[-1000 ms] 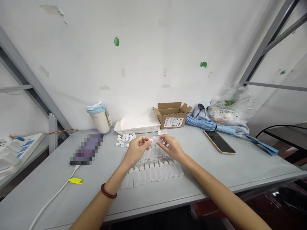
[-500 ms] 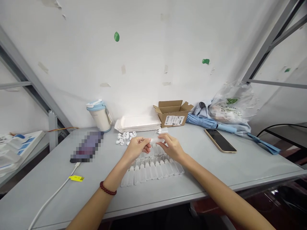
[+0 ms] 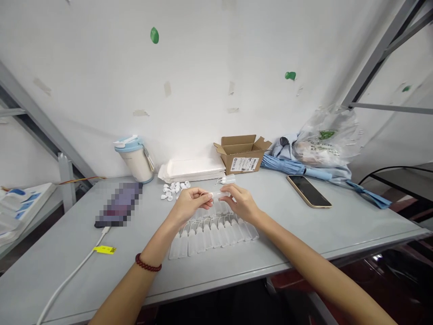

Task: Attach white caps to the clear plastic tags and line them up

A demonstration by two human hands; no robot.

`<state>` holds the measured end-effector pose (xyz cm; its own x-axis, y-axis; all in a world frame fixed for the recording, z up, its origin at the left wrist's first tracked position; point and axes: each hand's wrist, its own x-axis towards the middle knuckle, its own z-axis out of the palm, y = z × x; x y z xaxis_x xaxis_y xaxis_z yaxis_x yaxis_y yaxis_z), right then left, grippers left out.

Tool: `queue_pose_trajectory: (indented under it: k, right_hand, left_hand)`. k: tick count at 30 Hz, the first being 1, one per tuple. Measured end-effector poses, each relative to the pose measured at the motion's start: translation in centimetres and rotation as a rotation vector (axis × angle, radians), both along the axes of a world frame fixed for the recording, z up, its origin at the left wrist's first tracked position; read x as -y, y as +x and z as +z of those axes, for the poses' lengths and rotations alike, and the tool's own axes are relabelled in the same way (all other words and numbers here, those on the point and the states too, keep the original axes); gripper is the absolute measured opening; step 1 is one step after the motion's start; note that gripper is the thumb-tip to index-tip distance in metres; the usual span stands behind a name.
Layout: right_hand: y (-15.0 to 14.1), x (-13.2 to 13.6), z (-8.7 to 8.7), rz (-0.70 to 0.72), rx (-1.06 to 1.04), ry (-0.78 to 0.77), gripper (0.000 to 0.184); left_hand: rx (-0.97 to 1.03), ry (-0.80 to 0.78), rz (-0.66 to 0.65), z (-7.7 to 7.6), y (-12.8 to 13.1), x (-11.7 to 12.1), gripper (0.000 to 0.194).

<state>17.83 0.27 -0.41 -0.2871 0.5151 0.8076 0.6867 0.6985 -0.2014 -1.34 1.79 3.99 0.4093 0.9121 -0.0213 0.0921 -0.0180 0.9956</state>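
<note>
My left hand (image 3: 188, 205) and my right hand (image 3: 241, 203) meet above the table, both pinched on one small clear plastic bottle (image 3: 218, 195) held sideways between them. The left fingers close on its cap end, the right fingers on its body. Just below the hands lies a row of several similar clear bottles (image 3: 213, 232) side by side on the grey table (image 3: 304, 234). A heap of small white caps (image 3: 172, 189) lies beyond the left hand. One more clear bottle (image 3: 227, 180) lies near the cardboard box (image 3: 241, 154).
At the back stand a blue-lidded cup (image 3: 134, 157), a stack of white trays (image 3: 192, 169), a blue umbrella (image 3: 318, 174) and a plastic bag (image 3: 326, 140). A phone (image 3: 308, 191) lies right. A blurred phone (image 3: 119, 205) with white cable (image 3: 72, 273) lies left.
Both hands stay pinched on the small bottle and have barely shifted against the row of bottles. The camera has tilted, so everything sits slightly lower and left in view.
</note>
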Motion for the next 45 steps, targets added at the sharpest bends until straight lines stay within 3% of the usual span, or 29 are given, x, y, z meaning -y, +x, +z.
queue_pose_trajectory:
  k: [4, 8, 13, 19, 27, 35, 38, 45]
  right_hand:
    - [0.2, -0.2, -0.3, 0.013, -0.060, -0.069, 0.010]
    - [0.2, -0.2, -0.3, 0.006, -0.092, -0.110, 0.013]
    - [-0.2, 0.0, -0.2, -0.026, -0.144, -0.097, 0.015]
    - [-0.8, 0.4, -0.3, -0.044, -0.156, -0.085, 0.014]
    - [-0.9, 0.8, 0.4, -0.010, -0.240, -0.191, 0.019]
    - [-1.0, 0.7, 0.7, -0.005, -0.287, -0.176, 0.018]
    - [-1.1, 0.9, 0.8, 0.011, -0.284, -0.138, 0.014]
    - [-1.0, 0.9, 0.8, 0.022, -0.287, -0.118, 0.012]
  left_hand:
    - [-0.032, 0.128, 0.041, 0.0, 0.1, 0.0, 0.021]
    - [-0.006, 0.126, 0.073, 0.0, 0.3, -0.1, 0.024]
    - [0.068, 0.032, 0.070, 0.0, 0.5, 0.0, 0.027]
    - [0.023, -0.135, -0.003, 0.1, 0.1, 0.0, 0.036]
    - [-0.026, 0.097, 0.004, 0.2, -0.1, 0.1, 0.022]
    - [-0.025, 0.024, 0.026, 0.1, 0.1, 0.0, 0.036]
    - [-0.081, 0.079, 0.043, 0.1, 0.1, 0.1, 0.042]
    - [-0.063, 0.166, -0.012, 0.5, 0.0, 0.4, 0.029]
